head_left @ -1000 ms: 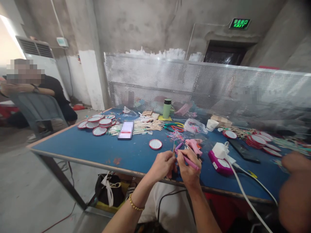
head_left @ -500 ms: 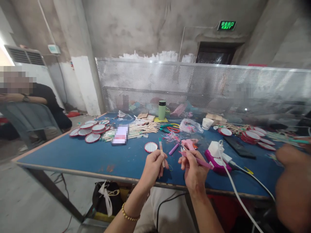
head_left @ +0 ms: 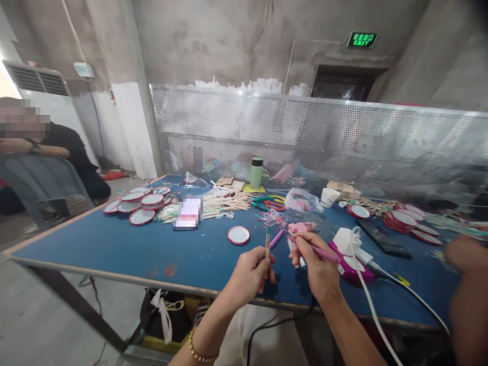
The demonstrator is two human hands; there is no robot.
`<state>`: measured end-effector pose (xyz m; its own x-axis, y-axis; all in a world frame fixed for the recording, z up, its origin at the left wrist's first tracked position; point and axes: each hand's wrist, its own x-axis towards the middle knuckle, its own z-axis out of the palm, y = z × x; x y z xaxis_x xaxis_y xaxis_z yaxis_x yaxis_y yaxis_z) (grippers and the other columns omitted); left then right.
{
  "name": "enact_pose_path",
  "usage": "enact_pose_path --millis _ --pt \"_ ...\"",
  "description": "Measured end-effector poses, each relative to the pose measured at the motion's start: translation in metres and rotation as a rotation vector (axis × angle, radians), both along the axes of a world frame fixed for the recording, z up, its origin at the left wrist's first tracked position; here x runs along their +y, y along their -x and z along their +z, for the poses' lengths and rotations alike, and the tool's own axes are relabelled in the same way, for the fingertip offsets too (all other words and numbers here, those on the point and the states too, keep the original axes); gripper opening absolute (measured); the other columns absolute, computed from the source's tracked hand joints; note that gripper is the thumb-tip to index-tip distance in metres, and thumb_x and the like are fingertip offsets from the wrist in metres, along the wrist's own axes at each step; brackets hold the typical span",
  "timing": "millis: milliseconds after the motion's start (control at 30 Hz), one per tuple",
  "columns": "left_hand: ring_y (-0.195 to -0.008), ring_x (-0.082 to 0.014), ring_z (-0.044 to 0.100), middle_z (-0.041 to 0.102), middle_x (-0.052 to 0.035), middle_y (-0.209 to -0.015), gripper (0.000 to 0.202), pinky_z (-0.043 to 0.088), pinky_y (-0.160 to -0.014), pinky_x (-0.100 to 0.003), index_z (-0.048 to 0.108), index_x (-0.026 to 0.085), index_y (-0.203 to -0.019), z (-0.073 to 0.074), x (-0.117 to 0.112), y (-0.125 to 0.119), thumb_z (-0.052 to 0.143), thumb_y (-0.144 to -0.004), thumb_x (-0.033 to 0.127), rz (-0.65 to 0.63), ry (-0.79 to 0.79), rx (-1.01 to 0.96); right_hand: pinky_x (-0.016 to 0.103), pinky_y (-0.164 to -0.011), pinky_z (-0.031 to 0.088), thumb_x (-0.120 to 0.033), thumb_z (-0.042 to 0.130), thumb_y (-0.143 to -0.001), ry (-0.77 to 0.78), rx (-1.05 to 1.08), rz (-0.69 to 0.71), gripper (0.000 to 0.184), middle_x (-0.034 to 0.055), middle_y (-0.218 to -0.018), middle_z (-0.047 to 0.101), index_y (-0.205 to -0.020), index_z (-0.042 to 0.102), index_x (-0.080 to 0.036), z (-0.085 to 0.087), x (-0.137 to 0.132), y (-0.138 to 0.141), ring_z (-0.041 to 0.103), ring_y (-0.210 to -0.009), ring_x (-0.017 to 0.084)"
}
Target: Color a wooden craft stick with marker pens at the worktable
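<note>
Near the front edge of the table, my left hand [head_left: 249, 274] pinches a flat wooden stick [head_left: 267, 244] with a green upper end, held almost upright. To its right, my right hand [head_left: 318, 267] grips a pink pen [head_left: 324, 253], its front end pointing left toward the stick but apart from it. A white disc with a red rim [head_left: 239, 235] lies just beyond my left hand. Between the hands and farther back are a purple pen [head_left: 277, 238] and a pink glue gun [head_left: 302, 227], the latter partly hidden by my right hand.
Red-rimmed discs [head_left: 142, 216] and wooden sticks [head_left: 232, 201] are heaped at the back left. A magenta power strip [head_left: 354, 272] with white cables sits right of my hand. A green bottle [head_left: 256, 174] stands behind. Another person's arm [head_left: 470, 284] is at far right.
Both hands have shifted slightly right, still holding the stick and the pink pen. The stick now stands more upright. The whole view has moved a little.
</note>
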<state>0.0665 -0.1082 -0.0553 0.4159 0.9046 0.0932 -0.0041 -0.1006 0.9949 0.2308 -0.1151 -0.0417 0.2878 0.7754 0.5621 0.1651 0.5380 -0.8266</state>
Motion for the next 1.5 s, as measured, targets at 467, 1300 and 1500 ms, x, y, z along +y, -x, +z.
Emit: enact_pose_path --millis 467,1300,1500 --pt "-0.034 -0.0082 0.048 0.06 -0.0003 -0.061 0.039 0.037 -0.034 -0.02 0.054 0.016 -0.078 0.004 -0.002 0.0 0.053 -0.084 0.055 -0.076 0.018 -0.065 0.021 -0.039 0.047 -0.027 0.062 -0.088 -0.154 -0.136 -0.057 0.016 -0.0044 -0.052 0.06 -0.076 0.069 -0.019 -0.011 -0.015 0.035 0.055 -0.037 0.01" --pt "-0.037 -0.0096 0.05 0.055 0.0023 -0.055 0.026 0.038 -0.036 -0.019 0.048 0.019 -0.073 0.007 -0.006 0.0 0.048 -0.088 0.04 -0.077 -0.025 0.051 0.022 -0.045 0.044 -0.025 0.059 -0.089 -0.267 -0.368 -0.218 0.022 -0.0022 -0.056 0.063 -0.068 0.064 -0.02 -0.016 -0.012 0.029 0.057 -0.046 0.012" --pt "-0.037 -0.009 0.05 0.057 0.0022 -0.058 0.021 0.039 -0.036 -0.018 0.048 0.019 -0.077 0.004 -0.005 -0.001 0.046 -0.089 0.037 -0.079 -0.031 0.026 0.024 -0.051 0.049 -0.027 0.061 -0.089 -0.268 -0.412 -0.243 0.019 -0.0011 -0.059 0.066 -0.073 0.068 -0.02 -0.02 -0.01 0.025 0.061 -0.051 0.014"
